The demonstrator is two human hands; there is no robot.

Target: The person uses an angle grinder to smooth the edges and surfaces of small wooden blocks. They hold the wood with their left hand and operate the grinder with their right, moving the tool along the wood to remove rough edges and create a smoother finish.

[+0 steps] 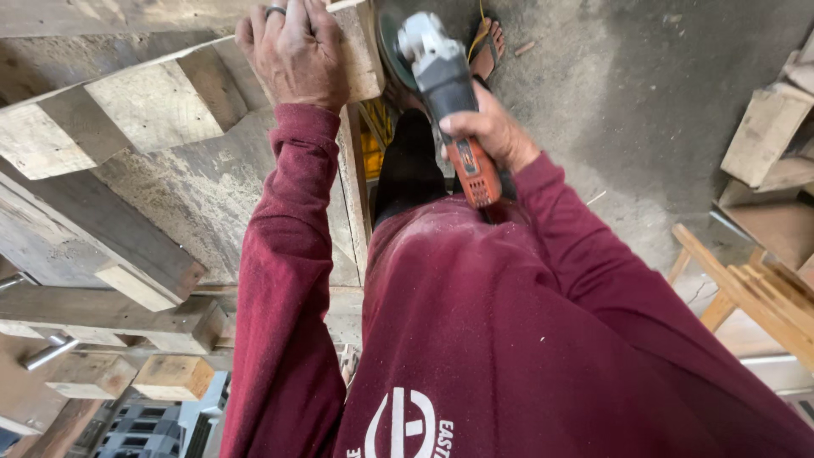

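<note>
Left hand [292,51] lies flat, fingers spread, pressing down on the wooden block [360,47] at the table's [195,203] far edge. Right hand [492,131] is wrapped tight around the orange angle grinder [445,93], disc beside the block. Grinder looks heavy and rigid; best gripped by its body.

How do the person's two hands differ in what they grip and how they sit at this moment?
The left hand lies spread, palm down, on a pale weathered wooden block; the right hand is curled around the orange and grey angle grinder. The left hand wears a ring; none shows on the right. The left hand reaches further from the body, arm stretched; the right sits nearer, by the dark trouser leg. Both come out of dark red sleeves.
</note>
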